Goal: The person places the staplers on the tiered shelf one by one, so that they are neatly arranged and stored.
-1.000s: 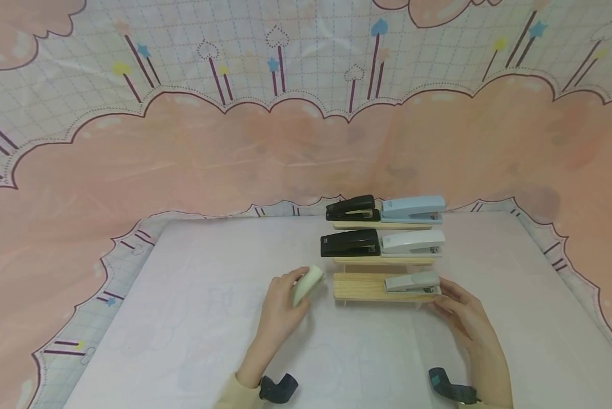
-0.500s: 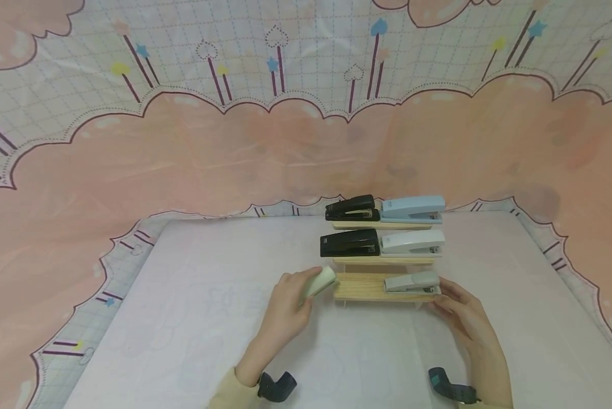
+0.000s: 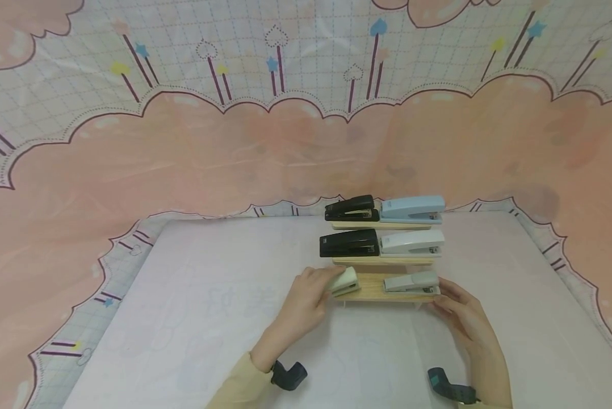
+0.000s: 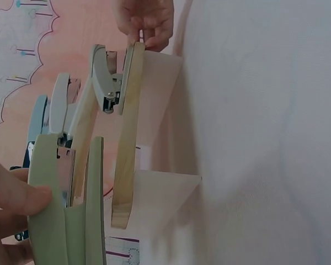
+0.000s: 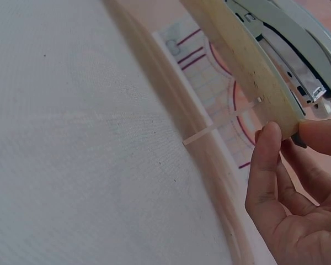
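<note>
My left hand [image 3: 303,298] grips a pale green stapler [image 3: 346,280] over the left part of the front wooden shelf board [image 3: 371,289]. In the left wrist view a gap shows between the green stapler [image 4: 44,199] and the board [image 4: 127,160]. A grey stapler [image 3: 413,282] lies on that board's right half. At the board's right end, my right hand [image 3: 464,312] pinches the wood between thumb and fingers, close beside the grey stapler. The right wrist view shows this hand [image 5: 298,215] at the board's end; part of the left hand is cut off in its own view.
Behind, the middle board [image 3: 382,261] bears a black stapler [image 3: 349,243] and a white one [image 3: 413,243]. The back board [image 3: 382,225] carries another black stapler [image 3: 352,208] and a light blue one [image 3: 413,209]. All stand on a white tabletop [image 3: 209,318] before a patterned cloth [image 3: 285,142].
My left hand has moved right with the green stapler, from beside the front board to over its left part, turning the stapler closer to level. The right hand stays in place.
</note>
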`<state>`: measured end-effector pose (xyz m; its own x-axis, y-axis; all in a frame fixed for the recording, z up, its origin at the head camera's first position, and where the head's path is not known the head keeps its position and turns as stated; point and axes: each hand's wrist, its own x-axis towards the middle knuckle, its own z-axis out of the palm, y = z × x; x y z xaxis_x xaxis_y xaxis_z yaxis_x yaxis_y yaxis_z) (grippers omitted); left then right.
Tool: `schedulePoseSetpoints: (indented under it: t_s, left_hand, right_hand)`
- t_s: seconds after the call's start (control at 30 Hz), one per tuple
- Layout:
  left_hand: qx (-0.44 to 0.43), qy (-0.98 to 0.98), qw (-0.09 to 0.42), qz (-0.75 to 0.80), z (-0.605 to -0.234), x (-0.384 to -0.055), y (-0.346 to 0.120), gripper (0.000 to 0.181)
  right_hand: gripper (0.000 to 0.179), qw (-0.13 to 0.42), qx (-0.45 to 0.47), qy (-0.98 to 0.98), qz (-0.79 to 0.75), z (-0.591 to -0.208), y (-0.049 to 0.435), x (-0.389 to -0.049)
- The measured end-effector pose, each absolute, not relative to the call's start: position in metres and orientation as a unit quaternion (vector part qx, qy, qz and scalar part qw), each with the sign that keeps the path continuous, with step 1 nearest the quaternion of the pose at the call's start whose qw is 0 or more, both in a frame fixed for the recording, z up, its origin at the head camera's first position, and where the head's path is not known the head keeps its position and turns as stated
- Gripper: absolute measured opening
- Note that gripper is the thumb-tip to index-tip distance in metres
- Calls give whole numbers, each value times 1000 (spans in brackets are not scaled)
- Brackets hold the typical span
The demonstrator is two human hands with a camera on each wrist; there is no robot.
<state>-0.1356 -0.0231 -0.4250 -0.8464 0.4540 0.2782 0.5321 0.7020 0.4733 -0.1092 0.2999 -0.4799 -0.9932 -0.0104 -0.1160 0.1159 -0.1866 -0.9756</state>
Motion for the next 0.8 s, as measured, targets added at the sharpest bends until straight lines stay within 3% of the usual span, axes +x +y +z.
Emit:
schedulePoseSetpoints:
  t_s: [0.8]
  left_hand:
    - [-365,-904,38,-221,-426,-160,5,57]
  right_hand:
    - [36,38,45,635,-770,-482,301,-109]
